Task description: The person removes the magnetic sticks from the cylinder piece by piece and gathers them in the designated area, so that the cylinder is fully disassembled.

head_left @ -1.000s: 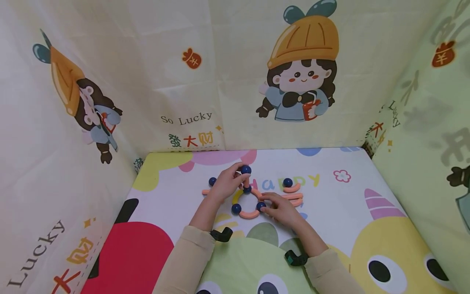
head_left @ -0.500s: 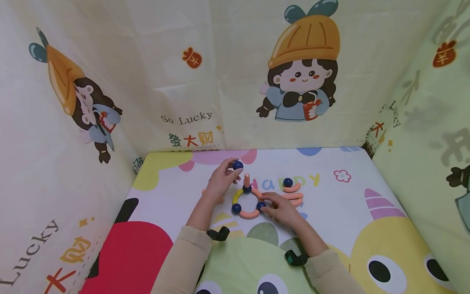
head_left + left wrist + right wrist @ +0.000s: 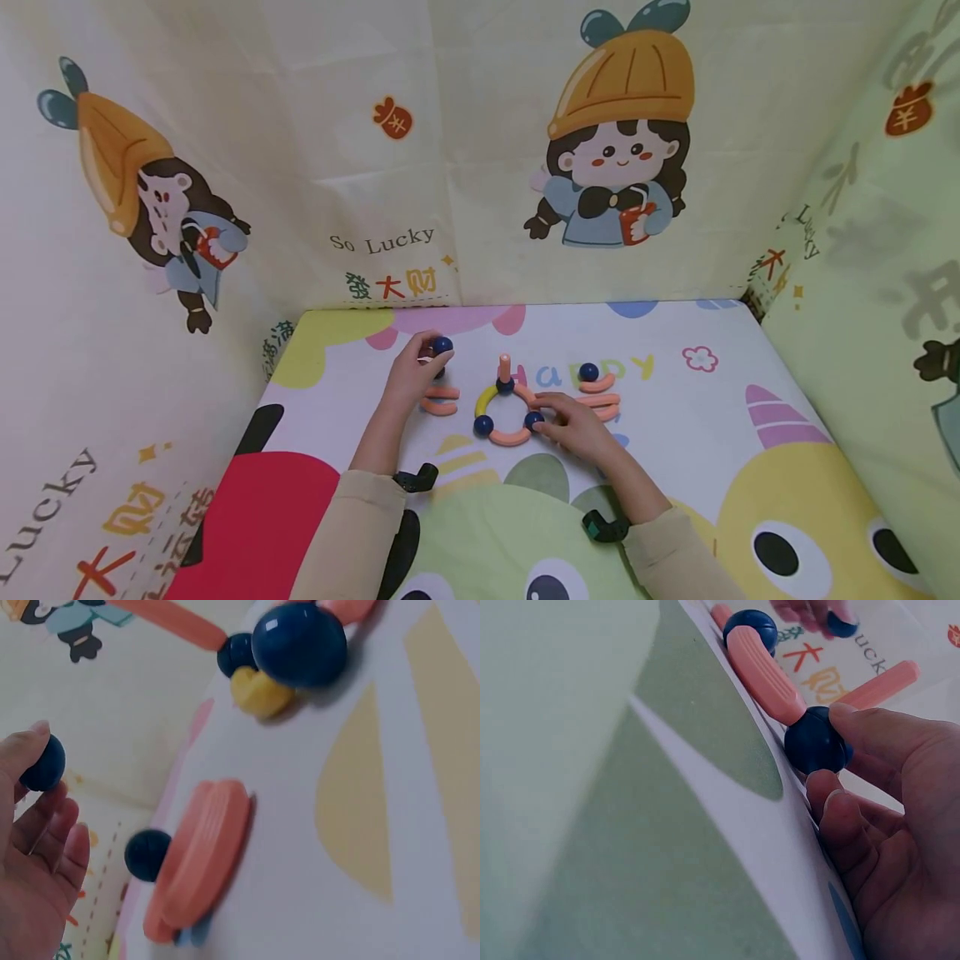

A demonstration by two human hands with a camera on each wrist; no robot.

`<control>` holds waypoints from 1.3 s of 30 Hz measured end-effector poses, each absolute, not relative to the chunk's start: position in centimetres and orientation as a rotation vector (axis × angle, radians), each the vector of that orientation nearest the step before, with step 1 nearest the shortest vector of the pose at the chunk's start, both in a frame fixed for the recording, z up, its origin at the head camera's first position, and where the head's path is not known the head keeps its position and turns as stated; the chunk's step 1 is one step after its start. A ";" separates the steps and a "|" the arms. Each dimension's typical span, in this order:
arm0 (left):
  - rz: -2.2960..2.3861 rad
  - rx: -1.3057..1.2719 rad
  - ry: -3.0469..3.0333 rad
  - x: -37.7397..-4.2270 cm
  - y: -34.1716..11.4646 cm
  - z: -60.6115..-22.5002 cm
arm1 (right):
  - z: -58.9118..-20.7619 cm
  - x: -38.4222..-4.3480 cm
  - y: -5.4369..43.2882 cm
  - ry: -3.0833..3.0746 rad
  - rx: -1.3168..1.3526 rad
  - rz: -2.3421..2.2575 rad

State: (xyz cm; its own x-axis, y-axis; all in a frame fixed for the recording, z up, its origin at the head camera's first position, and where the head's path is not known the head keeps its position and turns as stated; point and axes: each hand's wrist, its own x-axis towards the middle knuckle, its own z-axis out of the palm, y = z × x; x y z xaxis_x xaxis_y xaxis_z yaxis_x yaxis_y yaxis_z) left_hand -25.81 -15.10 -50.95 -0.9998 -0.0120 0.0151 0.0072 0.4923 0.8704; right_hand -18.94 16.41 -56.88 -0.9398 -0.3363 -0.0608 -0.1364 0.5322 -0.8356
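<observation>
My left hand (image 3: 411,371) pinches a dark blue ball (image 3: 442,345) between thumb and fingers, raised above the table at the left. In the left wrist view this ball (image 3: 46,763) shows at the fingertips. A ring of blue balls and curved sticks lies mid-table, with a yellow stick (image 3: 486,400) on its left and a pink curved stick (image 3: 509,437) in front. From its far ball (image 3: 505,387) a straight pink stick (image 3: 505,367) stands upright, its top bare. My right hand (image 3: 573,425) grips the ring's right-hand ball (image 3: 817,741) between thumb and fingers.
Left of the ring lie loose pink sticks (image 3: 442,408) with another blue ball (image 3: 148,855) beside them. To the right are a blue ball (image 3: 588,372) and several pink sticks (image 3: 597,401). Printed cloth walls (image 3: 480,167) enclose the table's back and sides.
My left hand has lifted the blue ball away from the top of the upright pink stick and carried it left, over the loose sticks. The right hand keeps its grip on the ring.
</observation>
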 end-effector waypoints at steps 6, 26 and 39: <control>-1.477 0.114 -2.751 -26.0 -17.3 -52.2 | -56.8 -19.0 16.4 2.559 -0.388 -1.356; -1.168 0.319 -2.890 -25.9 -18.8 -55.5 | -56.8 -18.9 16.5 2.556 -0.437 -1.370; -1.109 0.236 -2.946 -25.6 -18.8 -55.8 | -56.9 -18.9 16.5 2.560 -0.444 -1.372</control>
